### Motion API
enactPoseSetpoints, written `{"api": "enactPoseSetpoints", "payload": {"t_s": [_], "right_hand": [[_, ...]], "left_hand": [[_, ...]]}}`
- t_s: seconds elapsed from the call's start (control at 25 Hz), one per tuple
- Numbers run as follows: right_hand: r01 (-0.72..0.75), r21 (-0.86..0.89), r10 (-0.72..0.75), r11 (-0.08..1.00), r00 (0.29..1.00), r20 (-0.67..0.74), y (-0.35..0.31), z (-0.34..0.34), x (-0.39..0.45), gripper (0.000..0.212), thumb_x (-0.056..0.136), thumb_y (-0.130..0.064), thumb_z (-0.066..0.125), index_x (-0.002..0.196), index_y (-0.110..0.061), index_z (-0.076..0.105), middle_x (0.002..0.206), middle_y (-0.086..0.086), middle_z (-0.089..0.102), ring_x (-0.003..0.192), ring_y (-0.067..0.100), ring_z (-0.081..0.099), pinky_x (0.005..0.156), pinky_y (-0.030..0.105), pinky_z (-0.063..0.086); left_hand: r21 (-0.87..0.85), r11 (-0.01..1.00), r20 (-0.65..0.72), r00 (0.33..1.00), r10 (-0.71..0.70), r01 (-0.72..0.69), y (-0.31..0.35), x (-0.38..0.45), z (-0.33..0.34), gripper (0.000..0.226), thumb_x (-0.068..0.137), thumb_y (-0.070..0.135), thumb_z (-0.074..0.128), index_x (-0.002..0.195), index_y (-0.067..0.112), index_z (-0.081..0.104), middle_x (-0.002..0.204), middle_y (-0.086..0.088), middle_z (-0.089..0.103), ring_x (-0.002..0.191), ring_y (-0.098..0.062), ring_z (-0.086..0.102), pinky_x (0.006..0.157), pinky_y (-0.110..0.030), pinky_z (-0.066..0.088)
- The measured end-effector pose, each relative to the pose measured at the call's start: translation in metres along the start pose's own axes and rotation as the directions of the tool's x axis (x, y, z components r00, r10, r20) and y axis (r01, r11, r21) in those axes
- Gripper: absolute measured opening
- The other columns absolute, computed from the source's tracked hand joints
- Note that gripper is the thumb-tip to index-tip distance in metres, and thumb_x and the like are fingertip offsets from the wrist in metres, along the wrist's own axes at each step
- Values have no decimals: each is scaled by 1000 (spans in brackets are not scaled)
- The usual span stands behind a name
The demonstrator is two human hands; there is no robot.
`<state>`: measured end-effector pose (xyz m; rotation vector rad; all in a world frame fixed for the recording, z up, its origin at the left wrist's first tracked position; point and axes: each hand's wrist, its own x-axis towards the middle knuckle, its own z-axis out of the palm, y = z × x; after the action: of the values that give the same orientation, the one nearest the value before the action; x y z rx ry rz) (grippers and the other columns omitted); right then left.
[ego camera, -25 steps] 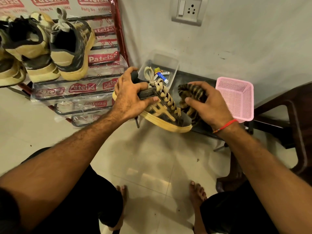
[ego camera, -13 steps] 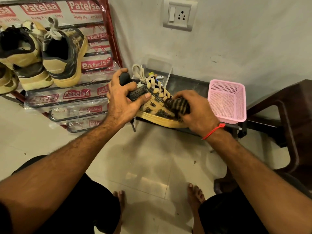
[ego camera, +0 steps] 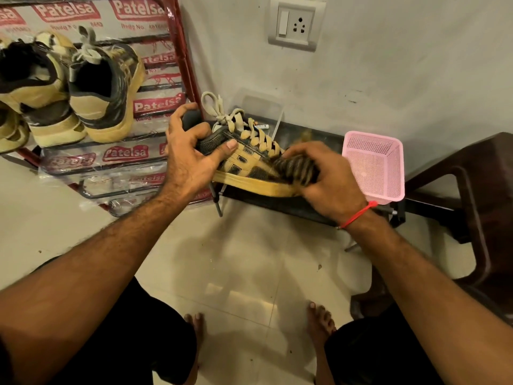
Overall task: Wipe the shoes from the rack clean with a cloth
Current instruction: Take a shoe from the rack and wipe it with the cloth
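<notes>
The left hand (ego camera: 191, 159) has its fingers curled round the heel end of the shoe (ego camera: 244, 162), the thumb laid flat along the black side panel and the other fingertips hooked over the collar. The right hand (ego camera: 330, 179) grips a striped cloth (ego camera: 295, 169) — fingers bent over the top of it, thumb underneath near the sole — and presses it against the toe end of the shoe. The cloth is blurred, so its folds cannot be made out.

The shoe is held in the air between both hands, toe pointing right and slightly down, its tan laces (ego camera: 249, 132) up and its pale sole edge toward the camera. It hangs above a low dark table (ego camera: 277, 207) that stands against the wall.

On that table, just right of the right hand, sits a pink basket (ego camera: 380, 168). Behind the shoe is a clear box (ego camera: 263, 109) with small items inside, too hidden to name. To the left stands the rack (ego camera: 180, 65) — red frame, plastic wrap printed "Patelsa" — with two more shoes (ego camera: 80, 90) on a shelf, heels outward. A socket (ego camera: 295, 23) is on the wall above. A dark chair (ego camera: 477, 195) is at the right edge, and the person's bare feet (ego camera: 319, 318) rest on the tile floor.
</notes>
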<state>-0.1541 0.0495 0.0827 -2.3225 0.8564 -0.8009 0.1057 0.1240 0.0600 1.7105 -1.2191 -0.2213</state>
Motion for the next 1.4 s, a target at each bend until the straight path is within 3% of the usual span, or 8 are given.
{"api": "enactPoseSetpoints", "payload": {"t_s": [0.24,0.32,0.44,0.64,0.76,0.92,1.04,1.4], "right_hand": [[-56,50,53,997,996,69,13,-15,5,45,75,8,73,111,-18,68,113,3,68,109,18,64,96,27,52],[-12,170,-19,985,984,178,6,-14,-1,41,76,5,71,113,-14,68,113,1,69,109,11,65,95,24,53],[-157,321,102,934,978,182,8,-18,4,54,78,-2,64,128,-21,61,123,0,66,115,12,64,97,32,55],[32,180,-99,983,921,376,11,-11,1,69,88,-5,67,150,-17,39,154,2,38,144,13,35,119,30,32],[-85,194,-40,977,825,563,11,-7,2,66,93,-24,69,151,-24,38,153,-5,40,140,7,39,114,39,41],[-120,228,-25,966,838,545,4,-5,2,63,88,-20,74,141,-16,41,132,3,55,119,10,60,97,35,55],[-229,321,28,919,850,527,-2,-1,2,51,86,-14,76,129,-11,48,112,3,66,97,14,71,83,31,60],[-241,477,146,845,963,227,-13,10,4,29,83,-6,78,100,-11,55,93,6,68,84,20,70,78,38,61]], "left_hand": [[-58,996,55,996,69,-66,-1,0,-6,31,74,55,80,68,44,52,150,-5,43,140,-24,41,112,-53,42],[-63,994,81,993,89,-84,-1,-1,-5,30,75,53,80,70,38,55,151,-5,41,139,-23,41,113,-53,42],[-80,990,214,968,135,-120,0,0,-6,38,75,53,79,74,19,63,155,-6,35,142,-23,37,115,-52,38],[-167,952,512,803,305,-255,11,-3,-6,25,74,63,77,79,42,65,166,-6,23,154,-25,22,121,-61,25],[-167,945,571,753,326,-282,12,-7,-5,30,76,70,71,82,41,66,169,-8,19,158,-26,8,124,-63,14],[-166,943,613,719,329,-290,12,-12,-3,45,76,70,70,84,27,74,170,-7,15,159,-26,1,124,-66,7],[-204,936,638,686,349,-287,16,-14,-1,34,77,66,73,91,35,73,170,-7,12,158,-28,5,121,-69,13],[-186,953,602,739,303,-239,12,-13,2,40,86,46,71,104,11,68,164,-12,20,153,-23,23,121,-55,29]]}}
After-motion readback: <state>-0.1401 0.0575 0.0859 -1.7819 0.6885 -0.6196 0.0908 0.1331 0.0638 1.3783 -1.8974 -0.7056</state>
